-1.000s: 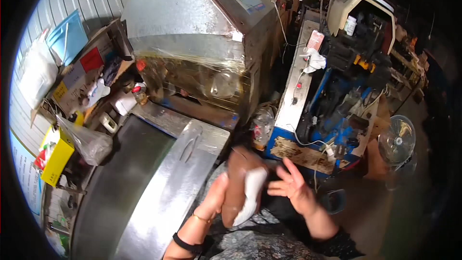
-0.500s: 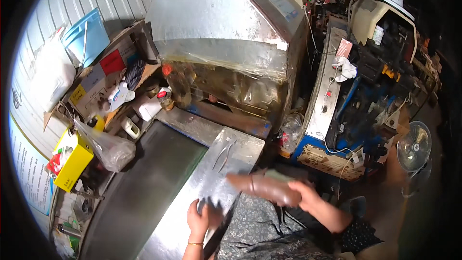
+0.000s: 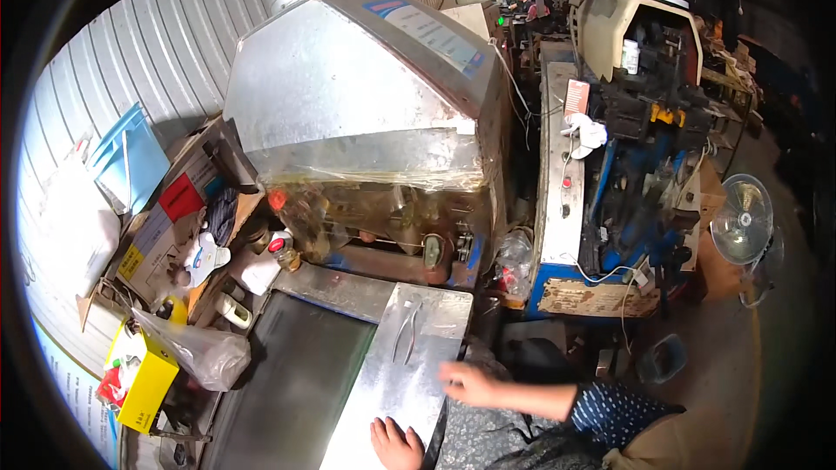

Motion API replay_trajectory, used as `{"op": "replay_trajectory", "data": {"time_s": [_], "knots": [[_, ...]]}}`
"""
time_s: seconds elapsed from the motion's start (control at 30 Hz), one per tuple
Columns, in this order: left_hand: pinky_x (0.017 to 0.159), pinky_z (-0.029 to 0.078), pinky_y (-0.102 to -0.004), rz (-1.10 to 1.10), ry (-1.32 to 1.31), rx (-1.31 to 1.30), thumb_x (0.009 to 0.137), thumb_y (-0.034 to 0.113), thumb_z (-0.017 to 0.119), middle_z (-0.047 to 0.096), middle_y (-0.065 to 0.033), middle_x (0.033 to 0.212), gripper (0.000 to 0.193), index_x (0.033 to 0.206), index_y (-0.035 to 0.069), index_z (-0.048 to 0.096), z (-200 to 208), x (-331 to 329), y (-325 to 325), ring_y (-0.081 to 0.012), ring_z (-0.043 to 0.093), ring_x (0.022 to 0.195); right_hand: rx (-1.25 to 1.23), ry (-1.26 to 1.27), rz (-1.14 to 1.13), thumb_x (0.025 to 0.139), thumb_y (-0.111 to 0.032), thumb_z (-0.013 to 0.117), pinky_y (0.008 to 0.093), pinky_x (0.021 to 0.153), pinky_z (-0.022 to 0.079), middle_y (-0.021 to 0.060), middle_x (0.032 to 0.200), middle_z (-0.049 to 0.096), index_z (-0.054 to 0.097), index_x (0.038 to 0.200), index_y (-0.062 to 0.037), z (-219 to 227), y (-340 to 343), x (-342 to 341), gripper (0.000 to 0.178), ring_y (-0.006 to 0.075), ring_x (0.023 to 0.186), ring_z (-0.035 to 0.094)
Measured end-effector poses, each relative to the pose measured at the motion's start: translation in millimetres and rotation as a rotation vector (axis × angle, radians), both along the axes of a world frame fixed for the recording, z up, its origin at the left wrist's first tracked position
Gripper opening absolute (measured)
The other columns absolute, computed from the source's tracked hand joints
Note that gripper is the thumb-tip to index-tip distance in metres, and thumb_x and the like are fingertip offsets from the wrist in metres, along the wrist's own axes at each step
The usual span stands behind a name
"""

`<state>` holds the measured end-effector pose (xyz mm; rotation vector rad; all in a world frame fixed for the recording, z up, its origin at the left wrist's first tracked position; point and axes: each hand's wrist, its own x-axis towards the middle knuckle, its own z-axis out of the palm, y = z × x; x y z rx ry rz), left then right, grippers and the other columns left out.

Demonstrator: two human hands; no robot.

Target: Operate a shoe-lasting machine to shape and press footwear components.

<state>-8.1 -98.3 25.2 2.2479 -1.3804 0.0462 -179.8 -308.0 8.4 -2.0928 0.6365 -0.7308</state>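
My left hand [image 3: 396,446] lies on the bright metal plate [image 3: 366,413] with its fingers spread, holding nothing. Above the plate's right edge is my right hand [image 3: 470,383], its fingers reaching left and nothing visible in them. A thin, curved, light-coloured strip or loop [image 3: 405,335] rests farther up the plate. Beyond, at the opening under the metal hood [image 3: 357,104], sits a brown, shoe-like piece with a greenish face [image 3: 437,257]; its exact kind is hard to make out. Left of the plate runs a dark conveyor belt [image 3: 292,383].
A yellow box [image 3: 148,383], a clear plastic bag [image 3: 205,352] and a jar with a red lid [image 3: 283,252] line the left side. To the right is a blue-framed machine [image 3: 601,270], with a fan [image 3: 742,219] past it.
The brown shoe-like piece has left my right hand; one like it now sits at the hood opening. My right hand has moved left, and my left hand now rests on the plate. The view has shifted.
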Motion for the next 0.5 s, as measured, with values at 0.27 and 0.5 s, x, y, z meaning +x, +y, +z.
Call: {"op": "replay_trajectory", "data": {"time_s": [0.27, 0.5], "knots": [[0.116, 0.032, -0.0563, -0.018, -0.003, 0.105, 0.101, 0.034, 0.05, 0.043, -0.0347, 0.147, 0.059, 0.141, -0.009, 0.049, 1.6, -2.9, 3.6, -0.0518, 0.039, 0.137, -0.354, 0.181, 0.136, 0.096, -0.025, 0.06, 0.0459, 0.121, 0.025, 0.0066, 0.144, 0.056, 0.07, 0.123, -0.0128, 23.7, 71.5, -62.8, 0.031, 0.0264, 0.144, 0.041], [0.112, 0.034, -0.0574, -0.01, -0.124, -0.051, 0.09, 0.031, 0.061, 0.049, -0.0356, 0.14, 0.058, 0.131, -0.009, 0.056, -24.1, 6.8, 1.9, -0.0534, 0.044, 0.131, -0.359, 0.215, 0.15, 0.096, -0.025, 0.06, 0.0467, 0.121, 0.024, 0.0061, 0.145, 0.055, 0.069, 0.124, -0.0143, 13.9, 71.4, -64.6, 0.032, 0.0273, 0.144, 0.039]]}}
